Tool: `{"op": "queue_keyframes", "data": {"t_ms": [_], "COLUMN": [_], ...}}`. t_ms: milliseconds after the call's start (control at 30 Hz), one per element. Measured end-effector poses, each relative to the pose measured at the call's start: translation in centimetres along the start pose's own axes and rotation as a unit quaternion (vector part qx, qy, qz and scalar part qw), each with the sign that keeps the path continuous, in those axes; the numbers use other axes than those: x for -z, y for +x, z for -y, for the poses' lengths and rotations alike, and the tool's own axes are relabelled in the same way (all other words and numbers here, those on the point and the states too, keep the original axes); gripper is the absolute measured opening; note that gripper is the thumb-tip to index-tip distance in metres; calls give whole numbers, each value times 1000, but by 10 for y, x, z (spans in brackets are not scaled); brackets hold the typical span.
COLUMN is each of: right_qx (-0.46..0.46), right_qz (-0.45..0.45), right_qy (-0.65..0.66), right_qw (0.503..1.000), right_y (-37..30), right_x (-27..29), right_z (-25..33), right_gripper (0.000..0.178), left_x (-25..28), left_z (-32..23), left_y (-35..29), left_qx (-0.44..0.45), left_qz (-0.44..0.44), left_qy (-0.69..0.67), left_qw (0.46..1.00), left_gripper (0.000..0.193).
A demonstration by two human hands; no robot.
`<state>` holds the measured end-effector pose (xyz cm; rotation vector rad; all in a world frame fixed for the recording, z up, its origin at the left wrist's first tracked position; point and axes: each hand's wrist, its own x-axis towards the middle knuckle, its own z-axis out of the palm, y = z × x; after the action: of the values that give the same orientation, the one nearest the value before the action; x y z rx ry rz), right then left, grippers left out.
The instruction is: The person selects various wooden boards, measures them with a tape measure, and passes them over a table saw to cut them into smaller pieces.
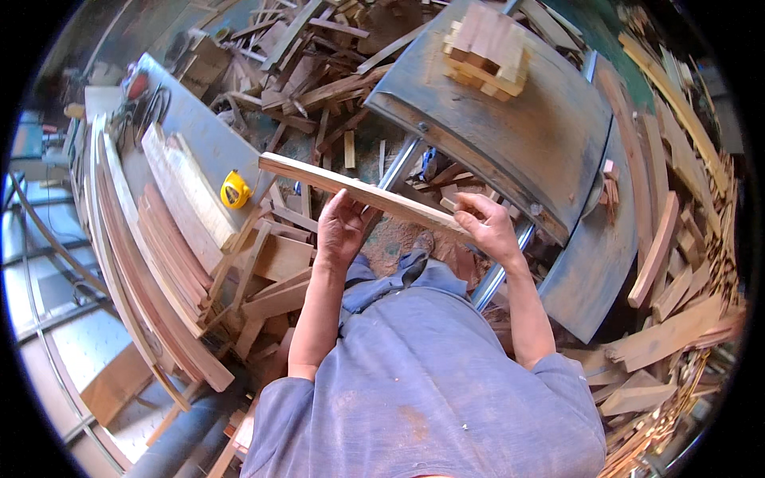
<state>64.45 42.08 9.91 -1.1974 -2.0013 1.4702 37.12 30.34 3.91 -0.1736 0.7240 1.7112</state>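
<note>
A narrow wooden strip (366,193) is held up in front of my body, slanting from its higher left end down to the right. My left hand (341,229) is closed on it from below near the middle, with the left end sticking out free. At the right end, the fingers and thumb of my right hand (488,227) are closed on the strip. Just beyond my right hand stands a dusty metal machine table (510,135) with a stack of short wooden blocks (488,48) on it.
Metal rails (402,162) run beside the machine table. To the left, long boards (187,187) and a yellow tape measure (235,190) lie by a grey panel (199,111). Offcuts (319,88) heap up ahead, and more scrap wood (669,334) piles along the right.
</note>
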Motion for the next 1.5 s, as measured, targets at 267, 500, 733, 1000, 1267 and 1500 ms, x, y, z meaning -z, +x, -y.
{"op": "queue_keyframes", "data": {"t_ms": [267, 500, 733, 1000, 1267, 1500], "right_qx": [-43, -77, -77, -57, -3, 2], "right_qz": [-256, -363, -365, -343, -337, -434], "right_qy": [103, 119, -52, -94, -124, -120], "right_qw": [960, 921, 926, 933, 933, 893], "right_y": [-35, -55, -65, -53, -60, -89], "right_x": [25, 23, 6, -4, 20, 73], "right_z": [-36, -21, -10, -6, -12, -28], "right_gripper": [24, 20, 20, 19, 16, 14], "left_x": [-33, -24, -31, -32, -76, -112], "left_z": [44, 57, 92, 117, 139, 172], "left_y": [25, 47, 63, 60, 60, 77], "left_qx": [95, 128, 188, 217, 278, 275], "left_qz": [22, 92, 52, 64, 97, 252], "left_qy": [-84, -88, 6, 75, -14, -32], "left_qw": [992, 984, 981, 971, 956, 927], "left_gripper": [34, 41, 30, 30, 38, 31]}}
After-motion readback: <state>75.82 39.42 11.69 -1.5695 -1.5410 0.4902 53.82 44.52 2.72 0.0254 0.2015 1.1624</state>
